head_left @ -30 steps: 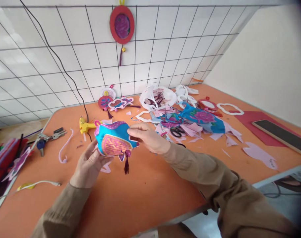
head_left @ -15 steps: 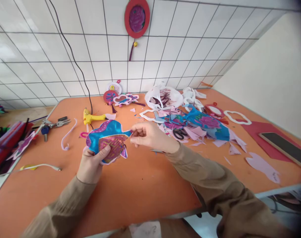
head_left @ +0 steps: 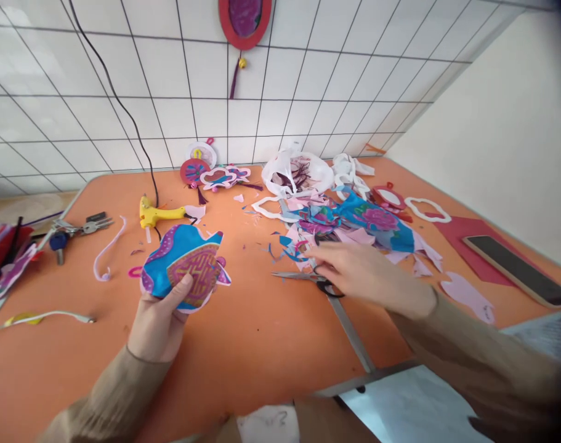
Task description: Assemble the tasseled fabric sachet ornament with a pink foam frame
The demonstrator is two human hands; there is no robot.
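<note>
My left hand [head_left: 162, 320] pinches a padded fabric cutout [head_left: 169, 252] between thumb and fingers, above the table. Its face is shiny blue, with a purple dotted border and a gold-and-magenta patterned patch. A pink loop [head_left: 135, 271] sticks out at its left side. My right hand [head_left: 354, 267], a little smeared, hovers at the black handles of a pair of scissors [head_left: 298, 276]. Its fingers are slightly apart, and I see nothing held in them. The scissors lie with their blades pointing left, beside blue and pink scraps [head_left: 292, 249].
A yellow glue gun [head_left: 162, 214] with a black cord lies behind the cutout. Flowered blue fabric [head_left: 377, 221] and a white plastic bag [head_left: 324, 175] are at the back. Keys [head_left: 88, 226] lie left; a phone [head_left: 515, 267] rests on red sheets [head_left: 465, 246] at right.
My right hand has let go of the cutout's right tip and moved right, to the scissors. The left hand keeps hold of the cutout. The view has shifted slightly.
</note>
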